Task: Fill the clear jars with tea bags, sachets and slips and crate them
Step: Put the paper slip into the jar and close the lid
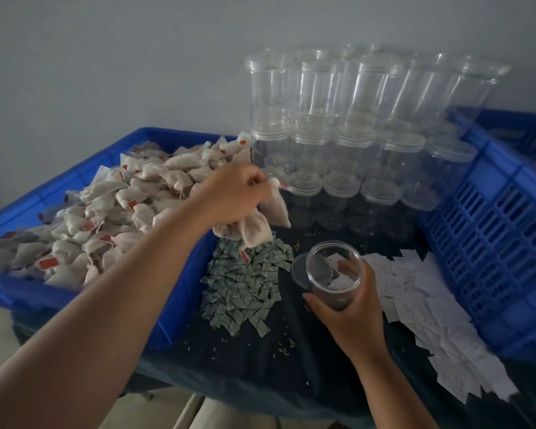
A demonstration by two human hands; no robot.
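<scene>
My left hand (pixel 234 193) is shut on a bunch of white tea bags (pixel 260 224) with red tags, held above the pile of grey-green sachets (pixel 245 280). My right hand (pixel 347 311) grips an open clear jar (pixel 334 274), tilted toward me, with a white slip inside it. The jar's lid (pixel 299 269) lies on the dark table just left of the jar. A blue crate (pixel 180 292) at the left is heaped with tea bags (pixel 106 218). White slips (pixel 430 311) are spread at the right.
Stacked empty clear jars with lids (pixel 347 125) stand at the back against the wall. A blue slatted crate (pixel 492 236) stands at the right edge. Loose crumbs dot the dark tablecloth (pixel 260 360) near the front.
</scene>
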